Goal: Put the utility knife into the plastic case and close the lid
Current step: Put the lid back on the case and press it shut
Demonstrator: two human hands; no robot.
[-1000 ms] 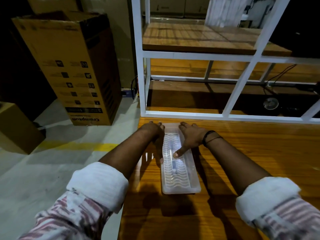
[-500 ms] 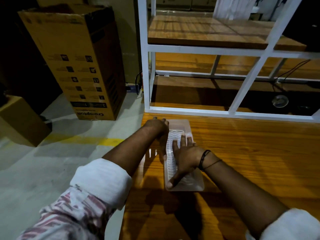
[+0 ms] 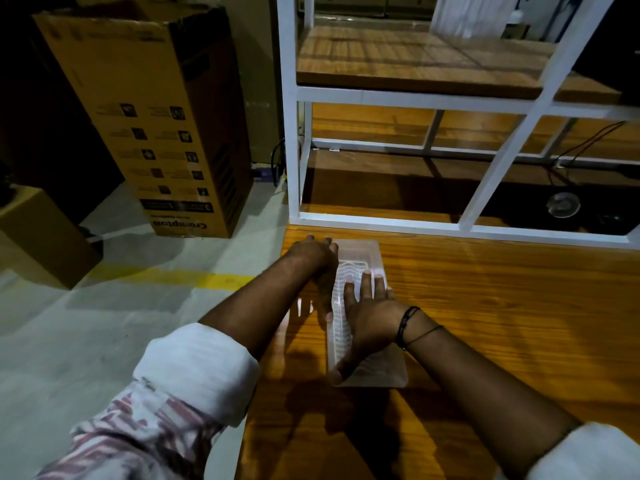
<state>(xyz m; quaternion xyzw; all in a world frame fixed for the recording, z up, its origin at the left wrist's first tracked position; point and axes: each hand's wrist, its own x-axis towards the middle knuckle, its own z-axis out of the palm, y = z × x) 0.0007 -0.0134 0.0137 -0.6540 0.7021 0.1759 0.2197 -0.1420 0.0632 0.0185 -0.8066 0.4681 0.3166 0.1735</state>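
Observation:
A translucent ribbed plastic case (image 3: 376, 373) lies lengthwise on the wooden table (image 3: 502, 323), its lid down. My right hand (image 3: 369, 315) lies flat on top of the lid, fingers spread toward the far end and thumb at the near left corner. My left hand (image 3: 313, 259) holds the case's far left side, fingers at the far corner and thumb along the left edge. I cannot make out the utility knife; the lid and my right hand cover the inside.
The case sits close to the table's left edge, with bare floor beyond it. A white metal shelf frame (image 3: 381, 224) stands on the table just behind the case. A tall cardboard box (image 3: 156, 116) and a smaller box (image 3: 38, 237) stand on the floor at left.
My right hand has slid from the far end of the lid toward me and now lies flat over its middle. My left hand has stayed on the far left side.

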